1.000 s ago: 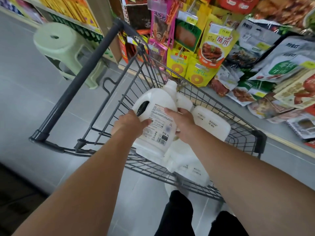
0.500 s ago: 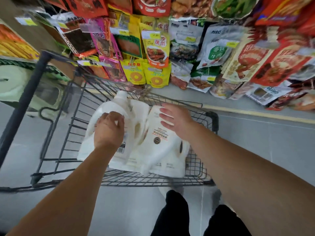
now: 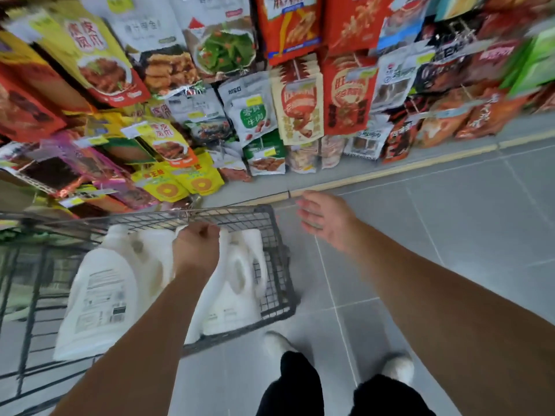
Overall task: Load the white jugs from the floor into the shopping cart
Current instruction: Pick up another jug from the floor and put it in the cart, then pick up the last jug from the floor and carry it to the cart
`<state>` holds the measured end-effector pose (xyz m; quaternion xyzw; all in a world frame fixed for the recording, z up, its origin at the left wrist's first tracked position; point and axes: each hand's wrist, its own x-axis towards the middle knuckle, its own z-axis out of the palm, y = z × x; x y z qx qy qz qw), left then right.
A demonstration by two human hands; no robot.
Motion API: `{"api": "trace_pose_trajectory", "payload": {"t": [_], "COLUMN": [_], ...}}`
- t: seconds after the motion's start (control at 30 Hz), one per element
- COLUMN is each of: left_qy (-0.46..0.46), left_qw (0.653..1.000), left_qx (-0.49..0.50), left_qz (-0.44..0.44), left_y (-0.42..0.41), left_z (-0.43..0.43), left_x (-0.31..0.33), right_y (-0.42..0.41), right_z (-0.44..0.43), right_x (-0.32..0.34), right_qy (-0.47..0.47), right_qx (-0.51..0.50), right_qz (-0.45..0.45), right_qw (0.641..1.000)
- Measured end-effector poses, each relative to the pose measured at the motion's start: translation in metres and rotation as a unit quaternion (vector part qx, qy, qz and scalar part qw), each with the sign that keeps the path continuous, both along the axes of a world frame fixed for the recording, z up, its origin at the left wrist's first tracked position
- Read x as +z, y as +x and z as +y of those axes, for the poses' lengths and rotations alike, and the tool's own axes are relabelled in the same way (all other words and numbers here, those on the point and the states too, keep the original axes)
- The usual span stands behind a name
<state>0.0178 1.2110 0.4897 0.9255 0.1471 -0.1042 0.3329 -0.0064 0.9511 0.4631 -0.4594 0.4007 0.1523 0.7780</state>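
Jugs [image 3: 99, 295] lie in the cart [image 3: 280, 274], caps toward twelve o'clock, left hand [image 3: 196, 250] curled right above them, grip I can't tell, right hand [image 3: 326, 219] spread wide, empty, at three o'clock over the floor [image 3: 450, 235].

Several white plastic jugs [image 3: 99, 295] lie on their sides, packed close together in the dark grey wire shopping cart [image 3: 276, 265]. One shows its printed back label, lower left of the curled fingers [image 3: 210, 234] of the left hand [image 3: 196, 250]. Others, with moulded handles, lie beneath and just right of those fingers.
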Motion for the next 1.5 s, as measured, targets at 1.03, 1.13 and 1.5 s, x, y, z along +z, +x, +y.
{"api": "trace_pose_trajectory", "payload": {"t": [1.03,1.13,1.5], "left_qy": [-0.190,-0.203,-0.246], "left_qw": [0.963,0.958,0.917], "left_qx": [-0.163,-0.167,-0.175], "left_qz": [0.096,0.115,0.261], "left_y": [-0.153,-0.156,-0.187], "left_z": [-0.650,-0.707,-0.968], "left_x": [0.065,0.067,0.044], "right_y": [-0.344,-0.355,-0.388], "right_z": [-0.565,-0.608,-0.833], "right_x": [0.098,0.104,0.131], "right_qy": [-0.068,-0.066,-0.087], "right_qx": [-0.351,-0.365,-0.411], "right_qz": [0.028,0.031,0.068], "right_qw": [0.934,0.928,0.905]}}
